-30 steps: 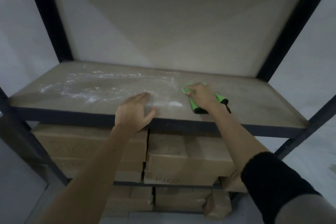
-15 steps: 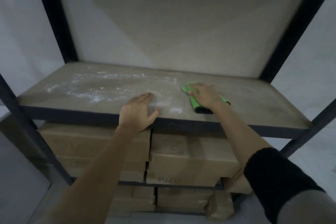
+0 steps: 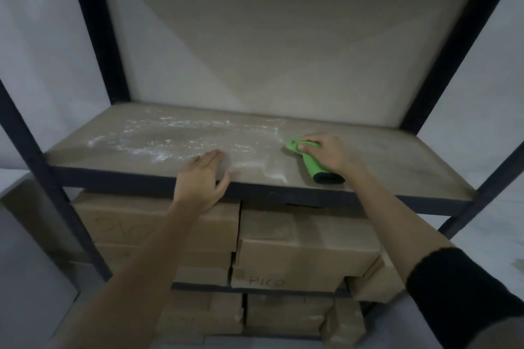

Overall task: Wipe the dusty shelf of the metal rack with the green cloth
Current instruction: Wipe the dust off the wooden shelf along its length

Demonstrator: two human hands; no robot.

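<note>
Dusty shelf (image 3: 397, 156): green cloth (image 3: 310, 163) farther back.

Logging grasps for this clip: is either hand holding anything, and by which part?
The right hand grips the green cloth at its far end, pressing it on the shelf. The left hand holds nothing, resting flat on the shelf edge.

We see grey board shelf (image 3: 382, 159) of black metal rack (image 3: 93, 37), left half white-dusted; crumpled green cloth (image 3: 307, 160) right of centre, possibly dark-edged.
</note>
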